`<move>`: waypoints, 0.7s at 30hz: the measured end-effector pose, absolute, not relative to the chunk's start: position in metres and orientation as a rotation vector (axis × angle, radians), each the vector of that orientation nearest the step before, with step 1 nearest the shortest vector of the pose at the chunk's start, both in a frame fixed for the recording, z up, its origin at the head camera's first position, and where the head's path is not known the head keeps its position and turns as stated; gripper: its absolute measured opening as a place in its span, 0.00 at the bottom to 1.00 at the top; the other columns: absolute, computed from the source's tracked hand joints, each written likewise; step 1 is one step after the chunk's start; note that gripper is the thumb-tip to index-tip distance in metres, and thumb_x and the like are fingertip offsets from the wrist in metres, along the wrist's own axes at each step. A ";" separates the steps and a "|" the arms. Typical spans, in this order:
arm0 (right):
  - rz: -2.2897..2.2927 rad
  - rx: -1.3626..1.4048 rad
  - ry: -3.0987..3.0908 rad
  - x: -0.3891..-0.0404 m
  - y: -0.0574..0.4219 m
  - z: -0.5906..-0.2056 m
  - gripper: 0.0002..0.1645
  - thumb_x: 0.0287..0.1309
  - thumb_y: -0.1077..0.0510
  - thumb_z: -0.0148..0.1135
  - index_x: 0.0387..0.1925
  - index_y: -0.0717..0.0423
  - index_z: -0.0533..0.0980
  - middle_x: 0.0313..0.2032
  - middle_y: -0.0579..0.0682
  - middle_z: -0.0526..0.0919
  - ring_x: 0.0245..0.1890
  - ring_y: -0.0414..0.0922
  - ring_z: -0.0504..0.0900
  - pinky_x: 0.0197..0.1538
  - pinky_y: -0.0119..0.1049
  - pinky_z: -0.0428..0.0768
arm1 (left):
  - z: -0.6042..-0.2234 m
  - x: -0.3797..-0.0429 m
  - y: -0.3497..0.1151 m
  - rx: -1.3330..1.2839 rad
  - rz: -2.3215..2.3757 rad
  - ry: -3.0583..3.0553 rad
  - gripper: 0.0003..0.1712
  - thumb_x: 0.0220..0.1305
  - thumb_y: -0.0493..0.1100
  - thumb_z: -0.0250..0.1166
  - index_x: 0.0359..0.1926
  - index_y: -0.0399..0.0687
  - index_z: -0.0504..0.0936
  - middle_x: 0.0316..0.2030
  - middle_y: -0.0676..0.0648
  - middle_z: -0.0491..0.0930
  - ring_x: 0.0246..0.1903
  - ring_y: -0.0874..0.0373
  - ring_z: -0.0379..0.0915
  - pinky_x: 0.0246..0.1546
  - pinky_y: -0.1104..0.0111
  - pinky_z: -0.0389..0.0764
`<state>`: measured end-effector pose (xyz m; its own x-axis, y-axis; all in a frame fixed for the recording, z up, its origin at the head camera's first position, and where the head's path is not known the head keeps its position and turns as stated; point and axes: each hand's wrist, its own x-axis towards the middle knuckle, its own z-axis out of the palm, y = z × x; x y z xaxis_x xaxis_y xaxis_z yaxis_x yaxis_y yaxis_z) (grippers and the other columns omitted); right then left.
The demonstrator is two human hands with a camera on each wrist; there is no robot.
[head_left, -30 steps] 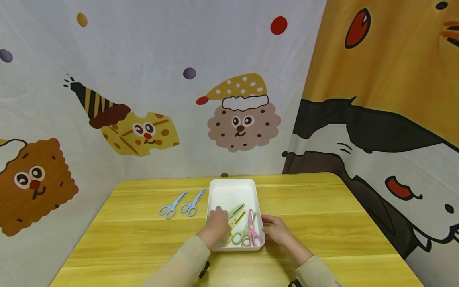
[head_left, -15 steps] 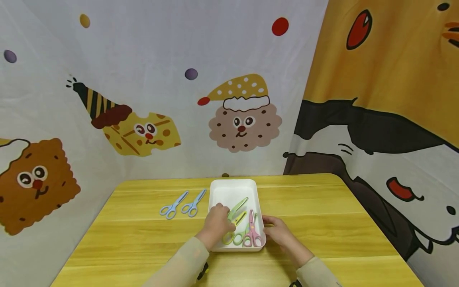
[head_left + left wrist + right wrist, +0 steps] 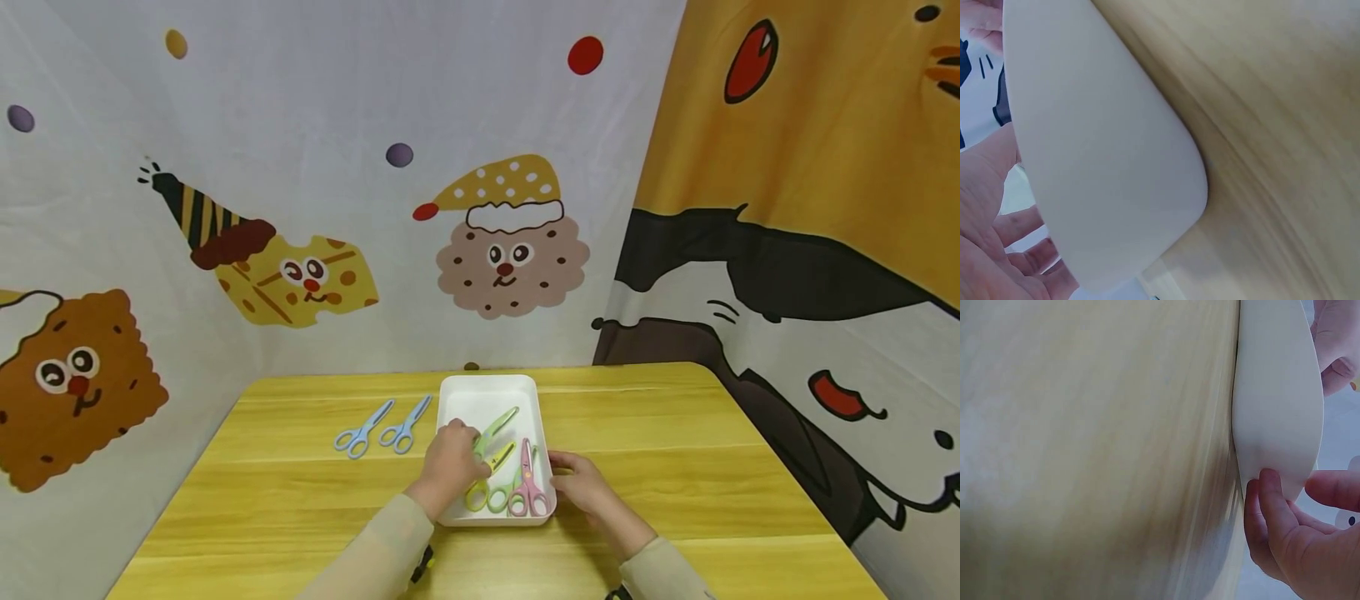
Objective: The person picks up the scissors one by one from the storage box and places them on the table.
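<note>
In the head view, my left hand (image 3: 450,460) reaches into the white tray (image 3: 480,392) and holds light green scissors (image 3: 497,428), their blades pointing to the far right. The handles are hidden behind the fingers. Yellow scissors (image 3: 501,457) lie right beside this hand. Pink scissors (image 3: 527,477) and a second pair of green scissors (image 3: 498,497), partly covered, are at the tray's near right. At the tray's right side, my right hand (image 3: 585,486) grips the wall. The right wrist view shows its fingertips (image 3: 1269,478) on the outer wall and the thumb at the rim.
Two blue scissors, the left pair (image 3: 363,429) and the right pair (image 3: 406,425), lie side by side on the wooden table (image 3: 285,483), left of the tray. Behind the table hangs a curtain (image 3: 322,108) printed with cartoon figures.
The green scissors in my left hand have slid toward the far side of the tray, with their tip now further from the yellow pair. My right hand has stayed at the tray wall.
</note>
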<state>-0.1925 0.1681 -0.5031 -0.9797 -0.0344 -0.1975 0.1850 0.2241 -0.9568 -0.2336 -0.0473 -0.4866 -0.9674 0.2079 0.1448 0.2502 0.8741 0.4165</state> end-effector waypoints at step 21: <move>-1.847 0.146 2.310 -0.193 0.168 -0.503 0.27 0.53 0.75 0.49 0.57 0.77 0.67 0.53 0.71 0.73 0.43 0.53 0.80 0.42 0.44 0.82 | -0.472 -0.244 -0.078 -0.254 -0.854 -2.835 0.30 0.35 0.45 0.73 0.46 0.41 0.83 0.42 0.42 0.78 0.38 0.50 0.76 0.39 0.59 0.79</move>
